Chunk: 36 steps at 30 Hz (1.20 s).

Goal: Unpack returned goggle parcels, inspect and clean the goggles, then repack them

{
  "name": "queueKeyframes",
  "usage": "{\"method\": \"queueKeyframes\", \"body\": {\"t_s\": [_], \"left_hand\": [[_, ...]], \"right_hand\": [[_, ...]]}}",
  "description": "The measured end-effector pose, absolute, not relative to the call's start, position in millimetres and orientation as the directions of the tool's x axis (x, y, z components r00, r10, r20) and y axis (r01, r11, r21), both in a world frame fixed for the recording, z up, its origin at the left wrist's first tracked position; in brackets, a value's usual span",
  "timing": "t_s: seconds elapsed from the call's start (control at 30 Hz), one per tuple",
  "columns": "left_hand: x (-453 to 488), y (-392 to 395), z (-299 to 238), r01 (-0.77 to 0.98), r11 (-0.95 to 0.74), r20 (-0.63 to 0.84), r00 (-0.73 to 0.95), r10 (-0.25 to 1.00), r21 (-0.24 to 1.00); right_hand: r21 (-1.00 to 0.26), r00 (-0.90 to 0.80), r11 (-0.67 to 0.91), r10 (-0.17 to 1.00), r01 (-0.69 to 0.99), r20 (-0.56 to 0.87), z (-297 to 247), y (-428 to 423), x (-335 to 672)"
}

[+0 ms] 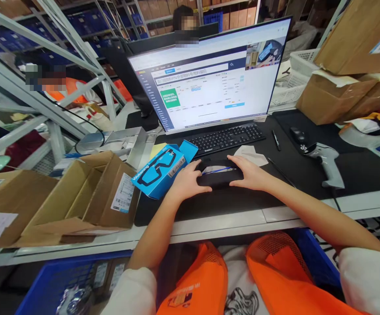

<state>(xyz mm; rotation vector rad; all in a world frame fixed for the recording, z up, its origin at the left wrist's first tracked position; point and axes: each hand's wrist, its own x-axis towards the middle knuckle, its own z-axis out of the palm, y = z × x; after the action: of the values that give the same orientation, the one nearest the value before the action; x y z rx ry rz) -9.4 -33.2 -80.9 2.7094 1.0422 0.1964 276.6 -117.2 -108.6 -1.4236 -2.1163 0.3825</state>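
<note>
So the black case (221, 181) is right at the front of the tabletop (242, 208), just in front of the keyboard (226, 138). Left hand (187, 180) and right hand (251, 173) each have their fingers clamped on one end of it, thumbs on the near side. There's something pale with a blue strip in the middle, but I can't tell what, and the hands cover both ends.

Easiest writing to read: the blue box (157, 173) by the left hand, which looks like it says "Wakening" over a black glasses graphic. Its flap is open, and the barcode sticker is too tiny for me. The monitor (206, 94) is mostly Chinese text, with "PN" readable in the big field; smaller stuff is mush. Keyboard logo's too blurry. The open cardboard box (88, 192) has a shipping label (123, 193) I can't read either. White print on the orange vest (193, 284) is partly lost in the folds.
</note>
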Motion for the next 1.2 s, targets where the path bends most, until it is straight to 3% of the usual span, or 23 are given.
{"method": "queueKeyframes", "body": {"t_s": [0.13, 0.2, 0.3, 0.37, 0.47, 0.57, 0.63, 0.73, 0.87, 1.1, 1.2], "left_hand": [[-13.1, -31.0, -78.8, 0.722, -0.618, -0.128, 0.676, 0.725, 0.313], [-19.3, -30.3, -75.6, 0.732, -0.575, -0.146, 0.655, 0.741, 0.366], [-26.4, -33.2, -66.8, 0.694, -0.529, -0.038, 0.622, 0.782, 0.488], [-20.5, -37.3, -60.6, 0.599, -0.595, 0.110, 0.649, 0.753, 0.536], [7.9, -41.1, -56.0, 0.485, -0.763, 0.179, 0.782, 0.597, 0.428], [40.3, -34.7, -56.8, 0.472, -0.808, 0.006, 0.862, 0.506, 0.353], [50.6, -25.4, -57.0, 0.457, -0.794, -0.043, 0.875, 0.482, 0.400], [45.1, -16.1, -54.8, 0.420, -0.758, -0.003, 0.876, 0.483, 0.499], [26.4, -29.0, -54.1, 0.389, -0.773, 0.035, 0.884, 0.467, 0.502], [27.3, -59.8, -70.0, 0.345, -0.872, 0.061, 0.920, 0.388, 0.348], [35.0, -61.8, -73.7, 0.362, -0.872, 0.066, 0.913, 0.403, 0.329]], "right_hand": [[-0.504, -0.301, 0.409, 0.910, 0.761, 0.284, -109.8, -118.9, 277.7], [-0.508, -0.301, 0.415, 0.907, 0.755, 0.293, -109.5, -120.1, 278.4], [-0.529, -0.288, 0.409, 0.910, 0.744, 0.299, -109.7, -121.5, 278.4], [-0.541, -0.285, 0.410, 0.910, 0.734, 0.302, -110.6, -120.7, 276.8], [-0.551, -0.298, 0.432, 0.900, 0.714, 0.319, -111.1, -117.1, 273.8], [-0.581, -0.316, 0.439, 0.898, 0.685, 0.306, -109.0, -117.1, 277.2], [-0.638, -0.287, 0.405, 0.914, 0.655, 0.285, -107.1, -122.0, 285.7], [-0.741, -0.130, 0.279, 0.959, 0.611, 0.253, -106.9, -136.0, 303.4], [-0.807, -0.056, 0.105, 0.994, 0.581, 0.089, -112.5, -158.7, 312.1], [-0.567, -0.019, 0.035, 0.999, 0.823, 0.034, -110.0, -180.8, 298.1], [-0.561, -0.073, 0.083, 0.997, 0.824, 0.041, -107.7, -181.0, 308.0]]}}
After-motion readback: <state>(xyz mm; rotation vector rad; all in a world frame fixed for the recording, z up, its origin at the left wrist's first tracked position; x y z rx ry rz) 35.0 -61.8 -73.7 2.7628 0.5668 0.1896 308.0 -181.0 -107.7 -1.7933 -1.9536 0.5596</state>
